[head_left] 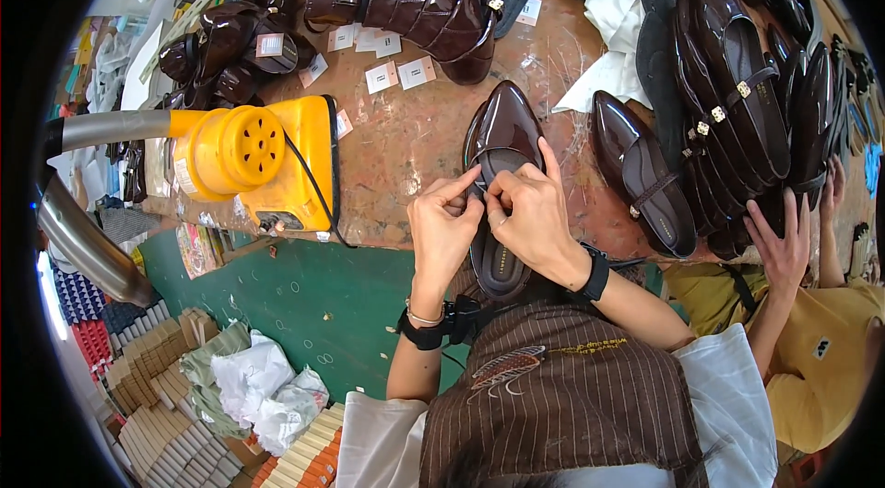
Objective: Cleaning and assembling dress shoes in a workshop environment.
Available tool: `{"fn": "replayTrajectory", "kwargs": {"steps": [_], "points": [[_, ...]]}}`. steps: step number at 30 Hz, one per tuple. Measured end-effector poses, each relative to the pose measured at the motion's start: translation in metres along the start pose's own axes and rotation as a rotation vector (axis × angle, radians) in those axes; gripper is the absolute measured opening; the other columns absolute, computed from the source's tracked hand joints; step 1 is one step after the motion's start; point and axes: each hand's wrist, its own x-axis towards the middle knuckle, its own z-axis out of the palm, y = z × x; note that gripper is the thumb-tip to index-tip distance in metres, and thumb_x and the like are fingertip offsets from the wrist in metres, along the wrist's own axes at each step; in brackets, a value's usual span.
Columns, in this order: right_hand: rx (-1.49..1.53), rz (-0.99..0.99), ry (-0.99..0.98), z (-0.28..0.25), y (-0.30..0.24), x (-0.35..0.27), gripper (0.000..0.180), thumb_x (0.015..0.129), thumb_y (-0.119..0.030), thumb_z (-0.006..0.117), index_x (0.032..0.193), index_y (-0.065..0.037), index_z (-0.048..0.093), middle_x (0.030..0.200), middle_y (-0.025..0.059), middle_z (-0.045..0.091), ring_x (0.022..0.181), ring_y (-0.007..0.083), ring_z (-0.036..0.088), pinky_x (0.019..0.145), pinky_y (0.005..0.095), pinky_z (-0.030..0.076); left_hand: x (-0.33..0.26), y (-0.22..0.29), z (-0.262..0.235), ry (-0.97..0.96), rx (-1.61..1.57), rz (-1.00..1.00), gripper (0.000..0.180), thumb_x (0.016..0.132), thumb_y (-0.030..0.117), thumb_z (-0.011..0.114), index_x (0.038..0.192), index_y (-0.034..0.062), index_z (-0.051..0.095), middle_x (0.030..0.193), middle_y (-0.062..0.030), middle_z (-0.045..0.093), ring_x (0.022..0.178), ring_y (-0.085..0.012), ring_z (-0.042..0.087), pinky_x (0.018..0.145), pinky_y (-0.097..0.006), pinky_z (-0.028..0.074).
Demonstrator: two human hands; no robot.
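Observation:
A pointed, glossy dark brown flat shoe [510,112] lies at the table's near edge, toe pointing away from me and heel toward my apron. Over its opening my left hand [441,223] pinches with thumb and forefinger at what looks like the narrow strap. Close beside it, my right hand [533,219] pinches the same strap area, with one finger stretched along the shoe's right side. The fingertips hide most of the strap, and any buckle there cannot be made out. A similar shoe [636,165] with a small gold ornament on its strap rests to the right.
A yellow machine with a metal hose [253,152] stands at left. Brown shoes [415,0] and white tags [398,75] lie behind; more shoes [728,92] stack up at right. A co-worker's hand [782,235] touches that stack. Boxes [175,396] and plastic bags [263,387] sit lower left.

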Motion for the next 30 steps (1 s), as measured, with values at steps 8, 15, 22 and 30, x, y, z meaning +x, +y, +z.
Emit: {"fn": "replayTrajectory", "kwargs": {"steps": [8, 15, 22, 30], "points": [[0.005, -0.003, -0.01, -0.0003, 0.0003, -0.0003, 0.006, 0.073, -0.002, 0.066, 0.069, -0.003, 0.062, 0.058, 0.0104, 0.055, 0.067, 0.026, 0.058, 0.115, 0.049, 0.027, -0.0004, 0.0021, 0.0002, 0.0, -0.004, -0.023, 0.039, 0.078, -0.008, 0.063, 0.115, 0.0037, 0.071, 0.074, 0.0017, 0.055, 0.062, -0.0005, 0.048, 0.055, -0.018, 0.042], [-0.003, -0.02, -0.009, 0.0001, 0.0008, 0.0001, 0.006, 0.073, -0.003, 0.065, 0.068, -0.003, 0.061, 0.058, 0.0104, 0.055, 0.067, 0.0257, 0.058, 0.114, 0.0491, 0.028, 0.0002, -0.0005, -0.0003, -0.013, 0.01, -0.014, 0.039, 0.079, -0.008, 0.062, 0.116, 0.0031, 0.07, 0.075, 0.0018, 0.056, 0.062, -0.0006, 0.048, 0.056, -0.018, 0.042], [-0.009, -0.012, 0.0, 0.0012, 0.0007, -0.0002, 0.006, 0.073, -0.003, 0.064, 0.068, -0.003, 0.061, 0.058, 0.0104, 0.055, 0.067, 0.0255, 0.058, 0.114, 0.0489, 0.027, -0.0006, 0.0013, -0.0001, -0.012, -0.016, -0.028, 0.039, 0.079, -0.008, 0.062, 0.116, 0.0027, 0.07, 0.077, 0.0021, 0.056, 0.063, -0.0004, 0.047, 0.056, -0.017, 0.041], [-0.012, -0.002, -0.002, 0.0016, 0.0006, 0.0007, 0.007, 0.073, -0.003, 0.065, 0.067, -0.004, 0.061, 0.057, 0.0107, 0.055, 0.066, 0.0257, 0.059, 0.115, 0.0481, 0.027, 0.0, 0.0019, 0.0004, -0.006, -0.019, -0.032, 0.039, 0.079, -0.009, 0.062, 0.115, 0.0018, 0.07, 0.077, 0.0018, 0.056, 0.063, -0.0004, 0.047, 0.056, -0.017, 0.041]]}}
